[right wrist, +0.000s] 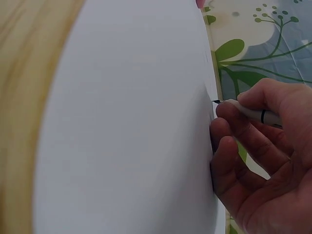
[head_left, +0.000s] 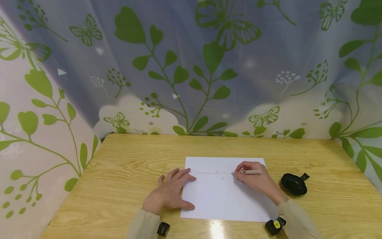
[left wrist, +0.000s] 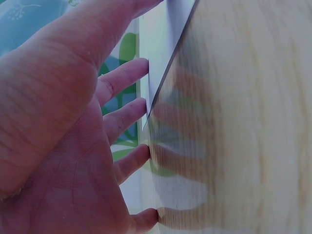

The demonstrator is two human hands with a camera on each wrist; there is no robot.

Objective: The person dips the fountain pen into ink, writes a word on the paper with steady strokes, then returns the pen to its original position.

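Observation:
A white sheet of paper (head_left: 221,202) lies on the wooden table, with a thin dark straight line (head_left: 206,173) across its upper part. My right hand (head_left: 258,179) pinches a pale beige pen (head_left: 252,172) between thumb and fingers, its dark tip at the line's right end. In the right wrist view the pen (right wrist: 251,113) shows a black ring, and the curled lower fingers rest against the paper. My left hand (head_left: 171,192) lies spread at the sheet's left edge; thumb and some fingertips touch the paper. In the left wrist view, the other fingertips (left wrist: 146,216) touch bare wood.
A black oval object (head_left: 293,184) with a short tab sits on the table (head_left: 134,152) right of the paper. A curtain (head_left: 191,83) with green leaves and butterflies hangs behind the table and along its sides. Small black devices are at both wrists.

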